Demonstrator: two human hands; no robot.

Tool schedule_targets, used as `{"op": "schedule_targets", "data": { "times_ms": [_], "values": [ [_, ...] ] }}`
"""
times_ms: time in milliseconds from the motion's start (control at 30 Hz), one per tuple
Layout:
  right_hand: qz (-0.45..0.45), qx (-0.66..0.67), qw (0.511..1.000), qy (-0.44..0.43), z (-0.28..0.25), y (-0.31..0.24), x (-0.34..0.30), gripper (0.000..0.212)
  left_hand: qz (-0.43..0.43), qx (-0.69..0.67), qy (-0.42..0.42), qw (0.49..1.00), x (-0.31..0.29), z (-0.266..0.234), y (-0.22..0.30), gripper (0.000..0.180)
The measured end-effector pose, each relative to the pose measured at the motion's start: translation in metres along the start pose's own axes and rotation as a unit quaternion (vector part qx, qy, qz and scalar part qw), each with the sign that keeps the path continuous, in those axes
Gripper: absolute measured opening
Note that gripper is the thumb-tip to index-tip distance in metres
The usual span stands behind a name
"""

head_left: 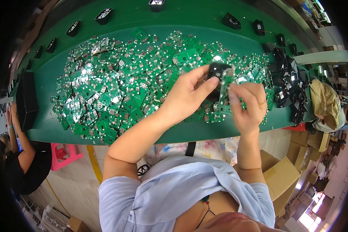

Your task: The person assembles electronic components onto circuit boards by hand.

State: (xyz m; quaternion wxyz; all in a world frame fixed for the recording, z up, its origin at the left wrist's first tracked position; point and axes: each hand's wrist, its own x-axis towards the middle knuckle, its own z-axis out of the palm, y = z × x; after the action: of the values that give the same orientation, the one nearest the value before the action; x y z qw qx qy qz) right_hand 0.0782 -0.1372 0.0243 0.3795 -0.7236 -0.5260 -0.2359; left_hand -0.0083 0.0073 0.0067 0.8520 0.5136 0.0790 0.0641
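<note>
Over the front right of the heap, my left hand point(191, 89) is closed round a black plastic housing point(217, 69), thumb on its near side. My right hand point(248, 103) pinches a green circuit board point(225, 86), which is tilted upright against the housing's right side and slightly blurred. Whether the board is inside the housing or only beside it I cannot tell. Beneath both hands spreads a wide heap of green circuit boards point(116, 87) with silvery parts on them, lying on the green tabletop point(46, 129).
At the right end black housings point(294, 85) are piled up. Along the green conveyor belt point(193, 15) at the back stand spaced black housings point(104, 15). A black box point(27, 100) stands at the left end. Another person's arm point(21, 133) shows far left, near a pink stool point(63, 154). Cardboard boxes point(280, 178) lie lower right.
</note>
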Motion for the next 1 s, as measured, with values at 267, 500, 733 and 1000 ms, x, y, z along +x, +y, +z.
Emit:
{"op": "schedule_targets", "data": {
  "times_ms": [267,500,733,1000],
  "values": [
    [-0.006,-0.012,0.999,-0.029,0.006,-0.002,0.011,0.026,0.038,0.046,0.016,0.998,-0.004,0.0,0.0,0.046],
    [-0.059,-0.08,0.993,-0.061,0.014,-0.008,0.017,0.03,0.077,0.105,0.064,0.989,-0.003,0.002,-0.002,0.049],
    [0.331,0.304,0.893,-0.036,0.003,-0.011,0.039,0.036,0.068,0.07,0.061,0.993,0.014,0.007,0.023,0.03],
    [0.236,0.234,0.94,-0.078,0.029,0.056,0.064,0.033,0.169,0.144,0.049,0.974,0.088,-0.003,0.034,0.027]
  ]
}}
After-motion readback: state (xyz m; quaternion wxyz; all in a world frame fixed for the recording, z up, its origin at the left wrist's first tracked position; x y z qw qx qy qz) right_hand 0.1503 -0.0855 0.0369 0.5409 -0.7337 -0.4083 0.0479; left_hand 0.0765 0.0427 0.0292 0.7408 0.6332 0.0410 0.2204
